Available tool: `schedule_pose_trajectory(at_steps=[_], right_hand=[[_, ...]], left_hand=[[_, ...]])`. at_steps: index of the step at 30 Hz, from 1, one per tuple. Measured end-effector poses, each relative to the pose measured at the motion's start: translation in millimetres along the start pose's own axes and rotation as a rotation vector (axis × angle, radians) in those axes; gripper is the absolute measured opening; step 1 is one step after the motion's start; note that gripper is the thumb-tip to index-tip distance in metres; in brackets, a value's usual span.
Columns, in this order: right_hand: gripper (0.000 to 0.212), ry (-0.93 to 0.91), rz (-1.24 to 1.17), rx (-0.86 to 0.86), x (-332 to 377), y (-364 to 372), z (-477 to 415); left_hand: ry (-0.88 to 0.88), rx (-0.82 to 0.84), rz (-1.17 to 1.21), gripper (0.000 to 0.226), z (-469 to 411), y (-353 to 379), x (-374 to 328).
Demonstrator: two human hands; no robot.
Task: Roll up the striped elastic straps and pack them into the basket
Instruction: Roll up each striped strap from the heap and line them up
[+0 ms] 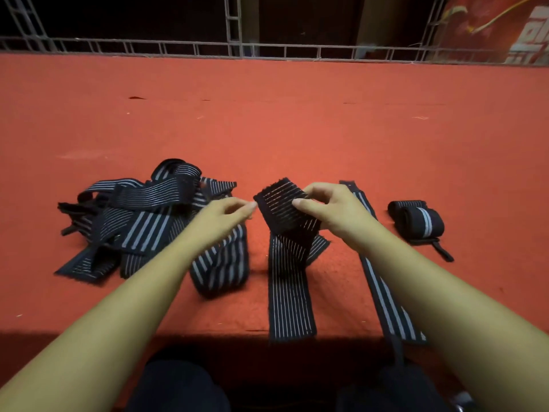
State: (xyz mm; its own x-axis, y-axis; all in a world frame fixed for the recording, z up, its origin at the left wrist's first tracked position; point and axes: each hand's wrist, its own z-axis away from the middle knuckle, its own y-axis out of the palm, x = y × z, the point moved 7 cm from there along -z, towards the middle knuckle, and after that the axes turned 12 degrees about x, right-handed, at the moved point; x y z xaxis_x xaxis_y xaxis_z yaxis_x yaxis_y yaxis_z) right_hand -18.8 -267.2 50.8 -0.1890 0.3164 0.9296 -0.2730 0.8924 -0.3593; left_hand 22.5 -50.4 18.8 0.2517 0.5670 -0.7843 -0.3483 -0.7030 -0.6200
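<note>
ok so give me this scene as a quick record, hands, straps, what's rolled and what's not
left hand: pinches left edge of held strap
right hand: grips folded top end of held strap
held strap: top folded over, tail flat on red cloth
loose pile: unrolled straps, left of the hands
flat strap: unrolled, right of held strap
rolled strap: one, far right on the cloth
basket: not in view

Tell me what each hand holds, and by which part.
Both hold one strap by its folded-over top end: right hand grips the right edge, left hand pinches the left corner.
</note>
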Motion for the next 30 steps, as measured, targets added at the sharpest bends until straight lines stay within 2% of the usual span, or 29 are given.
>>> schedule_pose_trajectory(at_steps=[2, 4, 7, 10, 13, 15, 18, 22, 25, 28, 30], right_hand=[[0.012, -0.003, -0.045, -0.004, 2.9, 0.6, 2.0], [0.011, 0.011, -0.047, -0.038, 5.4, -2.8, 4.7], [0.013, 0.105, 0.052, -0.073, 2.0, -13.9, 8.1], [0.012, 0.178, 0.253, -0.074, -3.8, -23.5, 9.5], [0.042, 0.007, 0.47, -0.146, 12.4, -23.6, 12.4], [0.048, -0.14, 0.553, -0.107, 29.1, -11.3, 15.5], [0.043, -0.243, 0.667, -0.063, 40.2, 4.4, 16.5], [0.043, -0.263, 0.731, -0.072, 41.2, 12.9, 16.2], [0.021, -0.265, 0.798, -0.1, 41.6, 14.1, 14.8], [0.009, -0.234, 0.687, -0.164, 42.7, 6.2, 13.1], [0.012, -0.186, 0.449, -0.163, 43.9, -0.5, 12.7]], left_hand=[[0.022, 0.111, 0.259, 0.032, -0.1, 21.9, -17.6], [0.076, 0.076, 0.385, 0.026, -0.8, 27.1, -26.4], [0.135, -0.014, 0.392, 0.009, -2.6, 24.0, -31.9], [0.2, 0.032, 0.369, 0.007, -0.1, 30.9, -49.4], [0.165, -0.003, 0.432, 0.02, 1.0, 33.6, -60.3], [0.133, -0.021, 0.515, 0.028, 0.3, 32.2, -63.2], [0.104, 0.009, 0.586, 0.024, -0.4, 33.6, -64.9], [0.078, -0.043, 0.714, 0.027, 0.0, 31.8, -62.0], [0.076, -0.022, 0.772, 0.023, 0.1, 32.0, -57.8], [0.14, -0.037, 0.733, 0.025, 1.8, 29.0, -60.7], [0.2, -0.058, 0.608, 0.025, 3.9, 26.9, -63.4]])
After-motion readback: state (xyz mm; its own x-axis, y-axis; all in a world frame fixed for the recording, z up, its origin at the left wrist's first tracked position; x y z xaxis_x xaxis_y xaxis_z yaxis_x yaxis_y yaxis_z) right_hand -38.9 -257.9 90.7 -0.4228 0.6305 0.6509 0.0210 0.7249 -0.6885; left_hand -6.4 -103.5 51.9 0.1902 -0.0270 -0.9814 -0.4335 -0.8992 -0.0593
